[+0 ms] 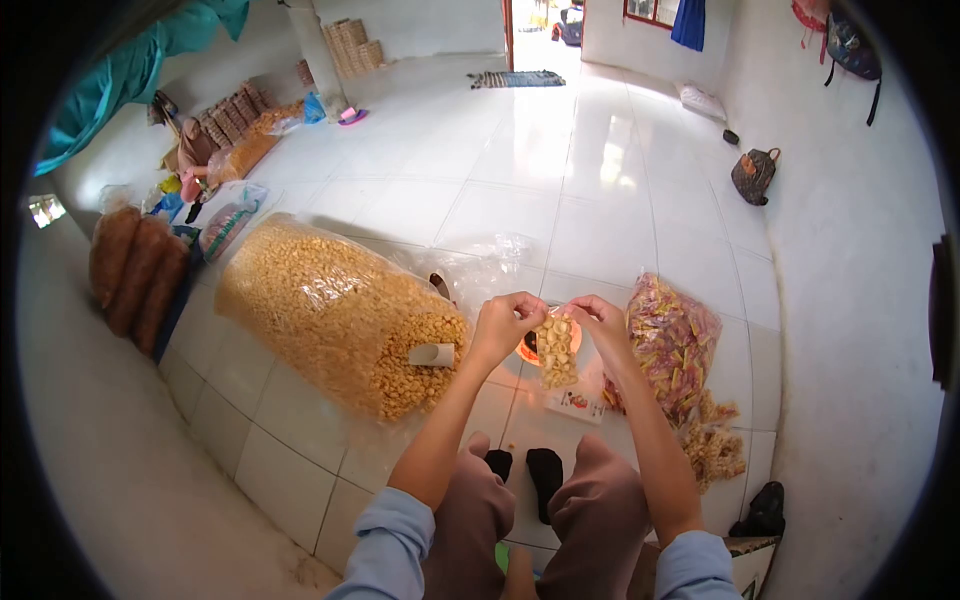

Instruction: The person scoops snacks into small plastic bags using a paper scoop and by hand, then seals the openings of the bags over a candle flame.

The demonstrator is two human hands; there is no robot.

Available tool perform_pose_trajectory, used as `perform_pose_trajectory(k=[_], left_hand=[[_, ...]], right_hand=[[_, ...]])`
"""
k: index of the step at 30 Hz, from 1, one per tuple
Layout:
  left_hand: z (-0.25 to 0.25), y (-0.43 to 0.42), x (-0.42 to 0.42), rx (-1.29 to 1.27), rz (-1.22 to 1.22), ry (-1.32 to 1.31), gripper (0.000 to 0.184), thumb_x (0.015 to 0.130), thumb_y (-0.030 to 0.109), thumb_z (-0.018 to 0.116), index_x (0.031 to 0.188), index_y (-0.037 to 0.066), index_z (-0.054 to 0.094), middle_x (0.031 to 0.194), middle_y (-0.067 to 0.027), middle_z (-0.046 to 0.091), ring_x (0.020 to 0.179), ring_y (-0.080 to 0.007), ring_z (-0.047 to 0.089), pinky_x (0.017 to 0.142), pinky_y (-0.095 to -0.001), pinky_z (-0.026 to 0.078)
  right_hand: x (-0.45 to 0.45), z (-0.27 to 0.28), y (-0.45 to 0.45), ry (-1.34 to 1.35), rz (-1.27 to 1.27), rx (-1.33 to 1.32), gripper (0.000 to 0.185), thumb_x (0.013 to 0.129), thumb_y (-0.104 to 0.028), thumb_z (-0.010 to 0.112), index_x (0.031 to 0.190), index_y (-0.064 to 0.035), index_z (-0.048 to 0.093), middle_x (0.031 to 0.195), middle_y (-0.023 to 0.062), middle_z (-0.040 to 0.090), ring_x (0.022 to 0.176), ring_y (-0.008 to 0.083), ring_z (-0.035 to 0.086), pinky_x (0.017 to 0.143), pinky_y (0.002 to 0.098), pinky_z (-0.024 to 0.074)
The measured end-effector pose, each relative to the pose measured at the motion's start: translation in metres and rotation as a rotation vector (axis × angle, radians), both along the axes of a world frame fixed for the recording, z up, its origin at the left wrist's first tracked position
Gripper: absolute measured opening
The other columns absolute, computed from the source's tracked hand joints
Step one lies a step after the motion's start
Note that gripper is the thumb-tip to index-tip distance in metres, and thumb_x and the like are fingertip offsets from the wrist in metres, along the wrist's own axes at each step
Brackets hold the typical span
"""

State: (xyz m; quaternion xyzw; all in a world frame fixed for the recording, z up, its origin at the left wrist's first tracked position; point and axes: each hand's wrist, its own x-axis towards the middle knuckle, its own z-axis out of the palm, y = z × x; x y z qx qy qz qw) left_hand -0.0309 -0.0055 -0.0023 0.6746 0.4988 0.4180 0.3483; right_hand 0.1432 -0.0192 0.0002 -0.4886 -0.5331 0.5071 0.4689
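Blue sleeves [388,535], yours, near. Your left hand [515,318], right hand [598,316]: fingertips pinched together on a small packet [557,352] at top corners, upright between, likely against spilling. Left: snack sack [305,285], scoop [432,354] apparently placed within reach.

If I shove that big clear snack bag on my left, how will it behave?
The big clear bag probably sags, since its plastic looks thin and wrinkled. Loose snack pieces could spill from the near end, which looks open around the scoop. It may be light for its bulk, as the pieces look puffy.
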Motion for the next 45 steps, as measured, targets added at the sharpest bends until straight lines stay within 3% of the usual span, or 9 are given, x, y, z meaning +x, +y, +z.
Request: perform_pose_trajectory(k=[1, 5, 7, 10, 16, 22, 32, 37, 45], left_hand=[[-0.011, 0.002, 0.002, -0.057, -0.006, -0.011, 0.013, 0.075, 0.013, 0.062, 0.078, 0.0, 0.065, 0.071, -0.0023, 0.064, 0.063, -0.0066, 0.052, 0.06, -0.022, 0.043], [-0.08, 0.016, 0.007, -0.112, -0.014, -0.08, 0.014, 0.077, 0.014, 0.061, 0.079, 0.0, 0.065, 0.071, -0.0019, 0.063, 0.063, -0.0056, 0.052, 0.06, -0.0218, 0.043], [-0.116, 0.013, 0.009, -0.231, 0.005, -0.023, 0.02, 0.074, 0.019, 0.064, 0.081, 0.001, 0.065, 0.071, -0.0078, 0.065, 0.063, -0.0119, 0.06, 0.061, -0.0255, 0.047], [-0.183, 0.013, 0.013, -0.336, 0.018, -0.008, 0.021, 0.075, 0.021, 0.063, 0.08, 0.001, 0.065, 0.07, -0.0071, 0.065, 0.064, -0.0114, 0.06, 0.06, -0.025, 0.047], [-0.257, 0.01, 0.02, -0.554, 0.06, -0.108, 0.022, 0.075, 0.021, 0.063, 0.082, 0.001, 0.065, 0.07, -0.0074, 0.065, 0.063, -0.0117, 0.061, 0.06, -0.0243, 0.047], [-0.273, 0.03, 0.018, -0.646, -0.049, -0.28, 0.022, 0.079, 0.016, 0.063, 0.089, -0.003, 0.064, 0.082, -0.0074, 0.064, 0.076, -0.0101, 0.06, 0.069, -0.0223, 0.047], [-0.274, 0.042, 0.017, -0.677, -0.051, -0.24, 0.021, 0.074, 0.02, 0.067, 0.082, 0.001, 0.066, 0.074, -0.0061, 0.066, 0.069, -0.0109, 0.062, 0.066, -0.0227, 0.048], [-0.296, 0.045, 0.021, -0.626, 0.013, -0.19, 0.023, 0.075, 0.022, 0.065, 0.083, 0.001, 0.064, 0.071, -0.0057, 0.065, 0.07, -0.0109, 0.062, 0.065, -0.0238, 0.048], [-0.306, 0.052, 0.022, -0.692, 0.026, -0.182, 0.023, 0.078, 0.019, 0.063, 0.089, -0.002, 0.062, 0.079, -0.0055, 0.064, 0.072, -0.0087, 0.058, 0.067, -0.0222, 0.045]], right_hand=[[0.002, -0.014, 0.003, 0.036, 0.008, -0.014, 0.02, 0.08, -0.018, 0.059, 0.09, -0.0007, 0.06, 0.083, 0.0023, 0.059, 0.079, 0.0082, 0.053, 0.071, 0.0225, 0.0411], [0.007, -0.081, 0.009, 0.197, 0.001, -0.183, 0.019, 0.081, -0.018, 0.058, 0.091, -0.0015, 0.059, 0.084, 0.0021, 0.059, 0.082, 0.0091, 0.054, 0.073, 0.0243, 0.043], [0.004, -0.121, 0.007, 0.301, -0.05, -0.34, 0.016, 0.082, -0.017, 0.057, 0.092, -0.0041, 0.057, 0.086, 0.0017, 0.057, 0.082, 0.009, 0.054, 0.072, 0.0252, 0.0447], [0.004, -0.177, 0.001, 0.453, -0.112, -0.523, 0.013, 0.083, -0.018, 0.056, 0.092, -0.0084, 0.054, 0.088, 0.0001, 0.055, 0.08, 0.0076, 0.053, 0.066, 0.024, 0.0464], [0.001, -0.254, 0.005, 0.359, -0.256, -0.569, 0.012, 0.082, -0.015, 0.058, 0.089, -0.0054, 0.056, 0.084, -0.0007, 0.057, 0.075, 0.0066, 0.054, 0.065, 0.0219, 0.0457], [0.003, -0.277, 0.022, 0.314, -0.345, -0.506, 0.015, 0.081, -0.013, 0.059, 0.087, 0.0005, 0.057, 0.077, 0.0023, 0.059, 0.067, 0.006, 0.054, 0.06, 0.0189, 0.0429], [0.01, -0.272, 0.038, 0.167, -0.253, -0.464, 0.016, 0.079, -0.012, 0.061, 0.084, 0.0031, 0.059, 0.073, 0.0032, 0.059, 0.064, 0.0058, 0.053, 0.059, 0.0184, 0.0423], [0.015, -0.296, 0.055, 0.172, -0.2, -0.503, 0.017, 0.077, -0.012, 0.062, 0.084, 0.0032, 0.059, 0.072, 0.0022, 0.058, 0.063, 0.0058, 0.052, 0.058, 0.0183, 0.0418], [0.015, -0.295, 0.065, 0.278, -0.185, -0.631, 0.022, 0.076, -0.013, 0.064, 0.091, 0.0022, 0.057, 0.075, 0.0022, 0.058, 0.065, 0.0066, 0.053, 0.06, 0.0191, 0.0436]])
